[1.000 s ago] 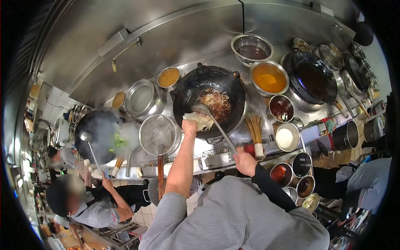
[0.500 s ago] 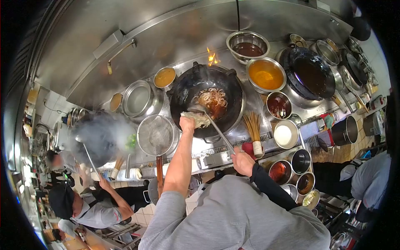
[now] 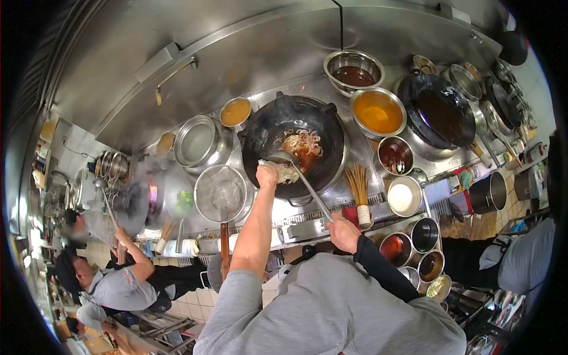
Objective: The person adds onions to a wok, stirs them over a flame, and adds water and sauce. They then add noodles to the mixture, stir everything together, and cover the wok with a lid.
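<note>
In the middle of the head view, my left hand (image 3: pixel 267 176) is closed on a crumpled whitish cloth (image 3: pixel 287 173) at the near rim of a black wok (image 3: pixel 263 127). My right hand (image 3: pixel 344 232) grips the long handle of a metal ladle (image 3: pixel 311 190). The ladle's bowl is inside the wok, close to the cloth. Pale curled strips of food (image 3: pixel 303 142) lie in brown sauce on the wok's floor, just beyond the ladle bowl. What the fingers under the cloth touch is hidden.
Left of the wok are a mesh strainer (image 3: pixel 220 192) and a steel pot (image 3: pixel 196 142). A bowl of orange liquid (image 3: pixel 378 112), a bamboo brush (image 3: pixel 357 186) and several sauce containers (image 3: pixel 396 248) stand to the right. A co-worker (image 3: pixel 121 284) handles another ladle at a steaming wok.
Flames behind the wok have disappeared. My hands stay nearly in place, with the ladle's handle shifted slightly. The co-worker at left has lifted their ladle up and leftward.
</note>
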Demonstrator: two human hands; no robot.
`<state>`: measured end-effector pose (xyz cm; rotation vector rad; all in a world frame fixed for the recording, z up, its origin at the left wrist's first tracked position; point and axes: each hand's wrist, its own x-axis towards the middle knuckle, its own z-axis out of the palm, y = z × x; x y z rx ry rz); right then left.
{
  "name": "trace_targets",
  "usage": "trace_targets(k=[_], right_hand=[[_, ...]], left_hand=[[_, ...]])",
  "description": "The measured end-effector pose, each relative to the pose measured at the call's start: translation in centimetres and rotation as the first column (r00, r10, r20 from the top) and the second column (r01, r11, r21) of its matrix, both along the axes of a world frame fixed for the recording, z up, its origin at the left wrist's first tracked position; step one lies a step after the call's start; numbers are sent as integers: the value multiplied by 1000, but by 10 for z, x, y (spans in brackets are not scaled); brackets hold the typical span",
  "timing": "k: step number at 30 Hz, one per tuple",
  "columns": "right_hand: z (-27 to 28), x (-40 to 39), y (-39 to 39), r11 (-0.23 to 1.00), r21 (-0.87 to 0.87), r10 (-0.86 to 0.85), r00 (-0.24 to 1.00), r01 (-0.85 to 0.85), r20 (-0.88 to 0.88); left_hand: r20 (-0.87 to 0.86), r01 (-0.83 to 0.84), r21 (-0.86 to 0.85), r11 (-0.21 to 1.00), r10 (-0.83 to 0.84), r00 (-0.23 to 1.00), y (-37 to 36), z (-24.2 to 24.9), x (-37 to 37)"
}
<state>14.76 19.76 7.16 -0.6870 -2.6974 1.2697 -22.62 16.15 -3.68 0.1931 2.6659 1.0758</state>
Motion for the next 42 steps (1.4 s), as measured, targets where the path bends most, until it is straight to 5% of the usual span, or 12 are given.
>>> trace_targets(k=[2, 5, 8, 18, 20, 26, 33, 38, 42], right_hand=[[1, 0, 0, 1000, -7, -9, 1000, 10, 23], [-5, 2, 5, 999, -31, -26, 1000, 26, 7], [-2, 4, 15, 994, -86, -76, 994, 69, -83], [-44, -17, 25, 989, -79, -132, 983, 122, -131], [-13, -14, 23, 990, -73, -123, 991, 118, -59], [-34, 7, 19, 987, -8, -161, 986, 161, -50], [-34, 25, 11, 966, -156, -232, 960, 208, -159], [-42, 22, 23, 935, -323, -178, 981, 145, -75], [-47, 22, 15, 988, -85, -146, 967, 131, -208]], left_hand=[[37, 21, 7, 1000, -21, 999, -1, 5, 0], [156, 34, 149, 988, -57, 986, -8, -58, -32], [368, -120, 406, 906, -42, 929, -16, 36, 18], [566, -242, 482, 842, -88, 819, -32, 71, 31], [591, -275, 507, 817, -98, 801, -34, 80, 35], [581, -253, 474, 843, -84, 809, -37, 80, 38], [477, -147, 477, 867, -115, 871, -34, 85, 40], [435, -165, 515, 841, -90, 896, -25, 88, 48], [423, -161, 547, 821, -105, 900, -20, 86, 49]])
